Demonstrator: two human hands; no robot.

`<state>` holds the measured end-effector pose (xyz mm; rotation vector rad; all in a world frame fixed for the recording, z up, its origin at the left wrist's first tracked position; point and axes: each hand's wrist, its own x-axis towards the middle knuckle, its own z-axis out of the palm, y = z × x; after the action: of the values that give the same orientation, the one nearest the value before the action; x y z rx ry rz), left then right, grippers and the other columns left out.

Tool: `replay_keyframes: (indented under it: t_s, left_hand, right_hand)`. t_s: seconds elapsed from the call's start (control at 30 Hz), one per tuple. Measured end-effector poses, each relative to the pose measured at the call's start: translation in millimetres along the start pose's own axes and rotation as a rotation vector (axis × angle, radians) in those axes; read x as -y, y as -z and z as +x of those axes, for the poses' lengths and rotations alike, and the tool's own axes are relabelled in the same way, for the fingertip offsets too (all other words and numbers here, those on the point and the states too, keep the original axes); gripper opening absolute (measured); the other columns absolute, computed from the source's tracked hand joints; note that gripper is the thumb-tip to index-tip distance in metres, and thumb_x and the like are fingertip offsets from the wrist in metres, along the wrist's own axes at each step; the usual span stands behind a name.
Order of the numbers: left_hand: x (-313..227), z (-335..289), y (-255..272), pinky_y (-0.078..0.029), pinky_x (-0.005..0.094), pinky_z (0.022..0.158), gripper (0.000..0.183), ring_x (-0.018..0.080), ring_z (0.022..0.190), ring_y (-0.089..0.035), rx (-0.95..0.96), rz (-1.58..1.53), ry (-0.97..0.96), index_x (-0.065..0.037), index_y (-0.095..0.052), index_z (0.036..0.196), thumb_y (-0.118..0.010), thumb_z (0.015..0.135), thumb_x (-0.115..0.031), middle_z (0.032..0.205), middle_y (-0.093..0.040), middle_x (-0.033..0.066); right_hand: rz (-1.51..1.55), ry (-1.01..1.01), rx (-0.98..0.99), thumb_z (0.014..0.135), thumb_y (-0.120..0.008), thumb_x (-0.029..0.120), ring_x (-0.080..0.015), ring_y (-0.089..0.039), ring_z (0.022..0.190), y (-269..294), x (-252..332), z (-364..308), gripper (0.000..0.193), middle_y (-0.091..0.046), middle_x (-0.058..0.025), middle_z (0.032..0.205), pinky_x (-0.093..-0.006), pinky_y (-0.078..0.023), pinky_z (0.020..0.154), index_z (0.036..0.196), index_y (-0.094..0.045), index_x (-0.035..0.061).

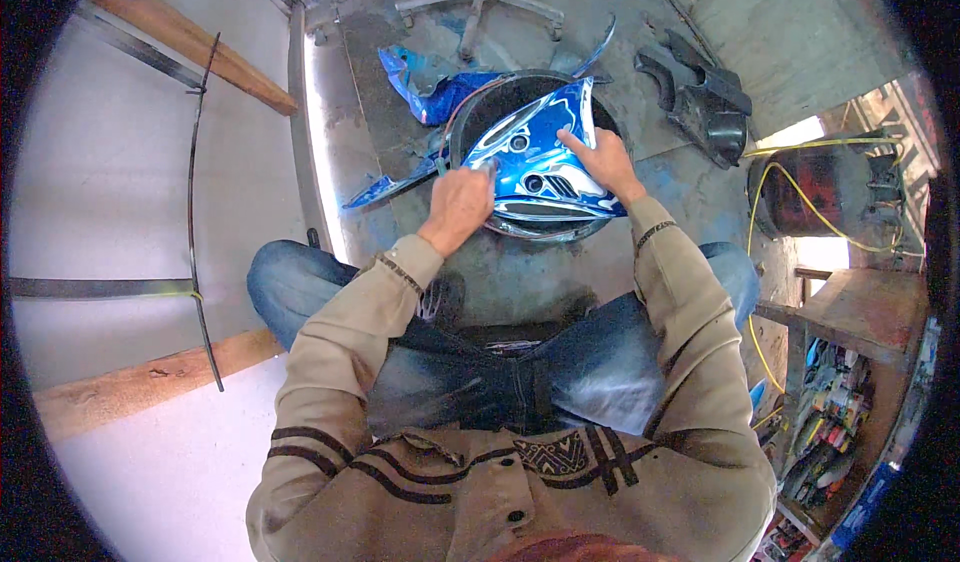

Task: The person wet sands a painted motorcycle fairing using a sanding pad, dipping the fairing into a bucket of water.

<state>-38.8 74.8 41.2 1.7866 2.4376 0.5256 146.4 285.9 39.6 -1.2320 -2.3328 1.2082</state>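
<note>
A glossy blue-and-white motorcycle fairing panel point(545, 157), with round holes and a slotted vent, lies across the top of a round black tub point(470, 122). My right hand point(605, 165) grips the panel's right edge, thumb on the painted face and the other fingers mostly hidden beneath. At the panel's left edge my left hand point(462, 205) is closed with its fingers curled in. A small greyish bit shows by its fingertips, too unclear to name. Just beyond and to the left of the tub is another blue panel piece point(440, 92), and a narrow blue piece point(390, 187) lies on the floor.
Black plastic parts point(700, 102) lie on the floor at right. A wheeled chair base point(480, 7) stands at the far side. A yellow hose point(755, 212) loops past a dark red drum point(815, 192). A wooden shelf point(865, 307) holding clutter stands at my right.
</note>
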Motion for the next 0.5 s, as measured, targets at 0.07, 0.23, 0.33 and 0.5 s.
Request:
replay_keyframes:
  t_s: [0.07, 0.23, 0.33, 0.5]
  left_hand:
    - [12, 4, -4, -0.054, 0.0545, 0.058, 0.025, 0.0426, 0.066, -0.069, -0.038, -0.028, 0.004, -0.002, -0.073, 0.099, -0.059, 0.099, -0.022, 0.073, -0.068, 0.0253]
    - [12, 4, -11, -0.055, 0.0543, 0.060, 0.023, 0.0427, 0.067, -0.070, -0.005, 0.023, -0.049, 0.000, -0.072, 0.092, -0.060, 0.096, -0.020, 0.073, -0.069, 0.0246]
    - [21, 1, -11, -0.053, 0.0551, 0.058, 0.025, 0.0434, 0.065, -0.068, -0.052, -0.019, -0.025, -0.002, -0.072, 0.097, -0.059, 0.100, -0.023, 0.072, -0.068, 0.0244]
    - [0, -4, 0, -0.054, 0.0540, 0.057, 0.026, 0.0423, 0.065, -0.069, 0.005, 0.011, -0.050, -0.001, -0.072, 0.097, -0.058, 0.100, -0.022, 0.072, -0.068, 0.0244]
  right_hand:
    - [-0.014, -0.006, -0.001, 0.090, -0.069, 0.064, -0.0373, -0.075, 0.087, 0, 5, 0, 0.066, -0.076, -0.0236, 0.093, -0.0465, -0.056, 0.084, 0.101, -0.077, -0.0009]
    - [-0.011, -0.005, -0.036, 0.090, -0.070, 0.063, -0.0372, -0.075, 0.086, -2, -6, 4, 0.066, -0.077, -0.0233, 0.092, -0.0464, -0.056, 0.084, 0.101, -0.077, -0.0009]
    - [-0.031, -0.015, 0.006, 0.089, -0.070, 0.063, -0.0371, -0.076, 0.086, -5, -6, 4, 0.065, -0.077, -0.0231, 0.093, -0.0467, -0.056, 0.084, 0.102, -0.077, -0.0005]
    - [-0.001, 0.019, -0.013, 0.091, -0.069, 0.062, -0.0365, -0.076, 0.086, -3, -9, 3, 0.064, -0.077, -0.0219, 0.091, -0.0465, -0.056, 0.084, 0.101, -0.077, -0.0002]
